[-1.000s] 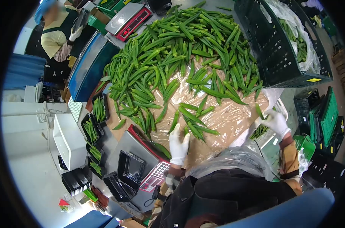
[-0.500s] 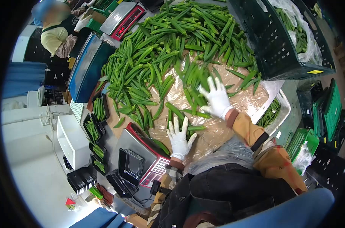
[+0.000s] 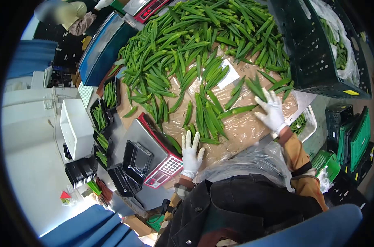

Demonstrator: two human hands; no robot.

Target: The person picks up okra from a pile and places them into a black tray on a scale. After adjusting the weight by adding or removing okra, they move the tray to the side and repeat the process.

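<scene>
A large heap of green okra (image 3: 178,45) spreads over brown paper under clear plastic film (image 3: 236,131). My left hand (image 3: 192,156), in a white glove, has its fingers stretched out beside a small bunch of okra (image 3: 207,117) in the middle. To the right, my right hand (image 3: 272,113), also gloved in white, is spread with its fingertips at a couple of okra pods (image 3: 255,88). A white paper (image 3: 229,75) lies among the pods. Left of my left hand stands a red scale (image 3: 170,165) with an empty black tray (image 3: 137,158) on its plate.
Small black trays of okra (image 3: 99,118) line the left side. At the upper right stands a dark green crate (image 3: 314,53) with bagged okra. A white basket (image 3: 312,123) sits below it. Another scale (image 3: 150,10) and a person in a light sleeve (image 3: 78,10) are at the back.
My right hand has moved right, away from the central okra, and a white paper now shows there. My left hand has shifted slightly left and down in view. The camera view has shifted too.
</scene>
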